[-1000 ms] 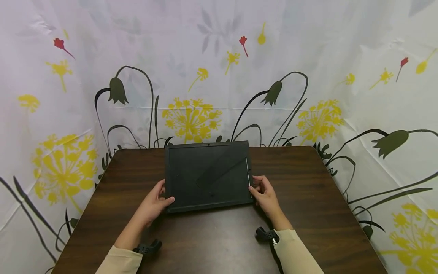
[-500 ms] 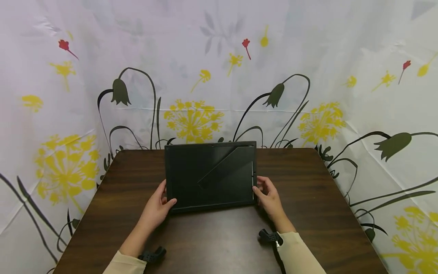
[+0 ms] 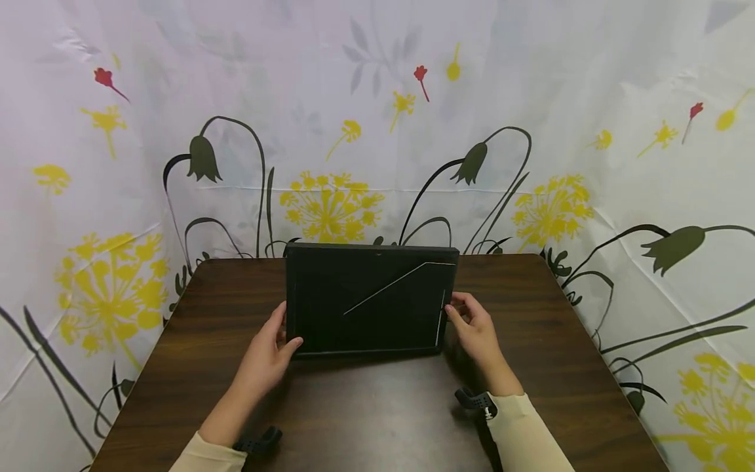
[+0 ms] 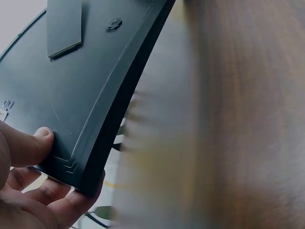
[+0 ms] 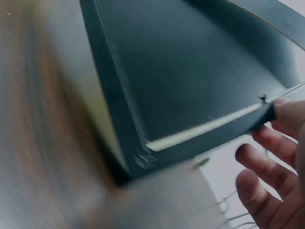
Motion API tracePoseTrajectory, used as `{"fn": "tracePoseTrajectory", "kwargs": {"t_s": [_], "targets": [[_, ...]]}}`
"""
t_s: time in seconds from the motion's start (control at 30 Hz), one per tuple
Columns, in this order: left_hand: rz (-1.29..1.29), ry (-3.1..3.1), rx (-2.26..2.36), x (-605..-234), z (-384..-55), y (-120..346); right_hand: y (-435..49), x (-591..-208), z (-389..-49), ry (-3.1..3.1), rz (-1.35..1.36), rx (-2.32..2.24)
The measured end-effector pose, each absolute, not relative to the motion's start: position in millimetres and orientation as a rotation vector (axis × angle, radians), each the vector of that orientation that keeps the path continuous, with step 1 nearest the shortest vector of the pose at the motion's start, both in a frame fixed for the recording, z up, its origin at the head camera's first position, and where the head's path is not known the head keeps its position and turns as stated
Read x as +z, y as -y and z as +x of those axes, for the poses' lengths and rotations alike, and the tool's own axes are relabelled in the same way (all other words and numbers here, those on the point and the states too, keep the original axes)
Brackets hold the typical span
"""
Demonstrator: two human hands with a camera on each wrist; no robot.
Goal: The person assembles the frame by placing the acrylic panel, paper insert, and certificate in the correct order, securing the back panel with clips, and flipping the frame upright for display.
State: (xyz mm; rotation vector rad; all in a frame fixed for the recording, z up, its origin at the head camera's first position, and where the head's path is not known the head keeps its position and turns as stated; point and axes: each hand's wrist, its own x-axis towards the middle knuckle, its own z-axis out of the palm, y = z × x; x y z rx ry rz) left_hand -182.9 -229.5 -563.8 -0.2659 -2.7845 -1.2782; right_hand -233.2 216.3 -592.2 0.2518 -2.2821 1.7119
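A black picture frame [image 3: 377, 301], its back toward me, stands tilted up above the table in the head view. An easel leg [image 4: 65, 28] lies along the back panel in the left wrist view. My left hand [image 3: 265, 357] grips the frame's left edge, thumb on the back and fingers beneath. At the right edge my right hand [image 3: 478, 331] pinches the rim. In the right wrist view its thumb [image 5: 288, 114] lies on the rim, while several fingers hang off it. A pale strip [image 5: 205, 128] shows along the inner border there. The frame's front is hidden.
The dark wooden table [image 3: 383, 419] extends around the frame, with light glare in front. Behind it and at the sides hangs a white curtain [image 3: 377, 85] printed with flowers. Black wrist mounts [image 3: 472, 398] sit on both forearms.
The frame has turned and tipped more upright, its right side shifting to the right. My right hand has moved right and slightly up with it; the left hand has barely moved.
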Motion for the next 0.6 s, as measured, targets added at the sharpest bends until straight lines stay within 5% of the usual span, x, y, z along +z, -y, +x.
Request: {"fn": "tracePoseTrajectory", "kwargs": {"t_s": [0.4,0.6], "targets": [[-0.417,2.781,-1.041,-507.0,-171.7,233.5,-232.0,-545.0,-222.0,2.224,0.231,1.674],[-0.451,2.752,-1.021,-492.1,-171.2,232.6,-235.0,-524.5,-215.2,2.103,0.288,1.266]]}}
